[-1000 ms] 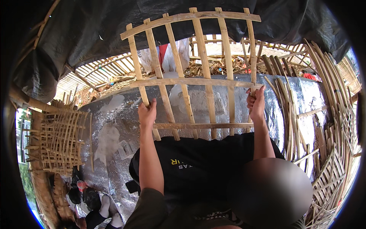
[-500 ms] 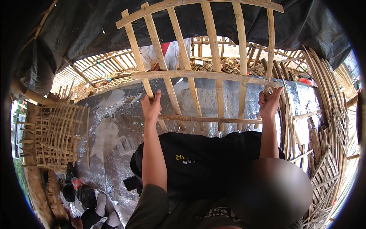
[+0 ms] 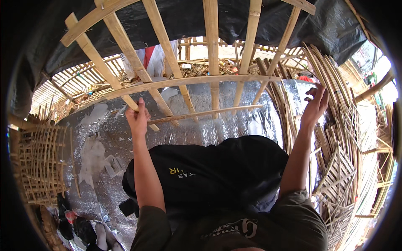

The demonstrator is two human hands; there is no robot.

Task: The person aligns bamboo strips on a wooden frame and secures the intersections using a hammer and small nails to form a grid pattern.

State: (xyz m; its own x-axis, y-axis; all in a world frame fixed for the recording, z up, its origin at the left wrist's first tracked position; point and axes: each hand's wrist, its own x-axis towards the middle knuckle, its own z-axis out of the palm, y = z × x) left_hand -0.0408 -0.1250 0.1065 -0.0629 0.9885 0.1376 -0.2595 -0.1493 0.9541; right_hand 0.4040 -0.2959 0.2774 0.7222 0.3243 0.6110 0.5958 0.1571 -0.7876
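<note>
This looks like a rough, half-open bamboo workshop: wrinkled black plastic sheeting hangs ahead and a shiny silver sheet is spread below. Long, thin tan bamboo strips are massed on the right, a brown woven bamboo lattice sits on the left, a pale slatted bamboo frame is in hand, and brown scraps lie heaped beyond, near a slatted bamboo fence
</note>
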